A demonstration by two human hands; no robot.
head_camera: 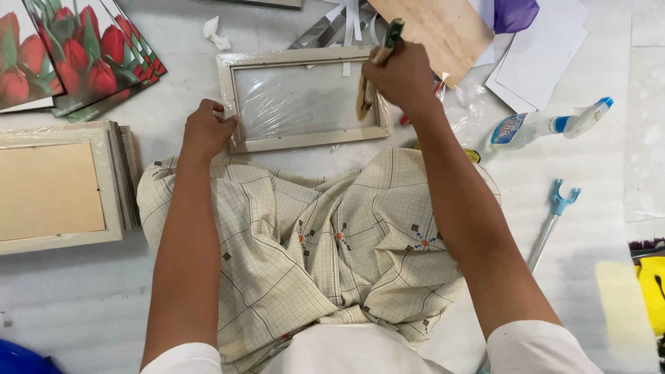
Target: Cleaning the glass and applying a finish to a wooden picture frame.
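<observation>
A cream picture frame wrapped in clear plastic lies flat on the white floor in front of my lap. My left hand presses on its left edge, fingers curled over the rail. My right hand is closed around a tool with a green handle, held upright over the frame's right side. Its lower tip touches the plastic near the right rail. My checked cream cloth covers my lap below the frame.
A stack of cream frames lies at left, with red tulip prints above it. A brown board, white sheets and purple plastic lie at upper right. A spray bottle and a blue-tipped rod lie at right.
</observation>
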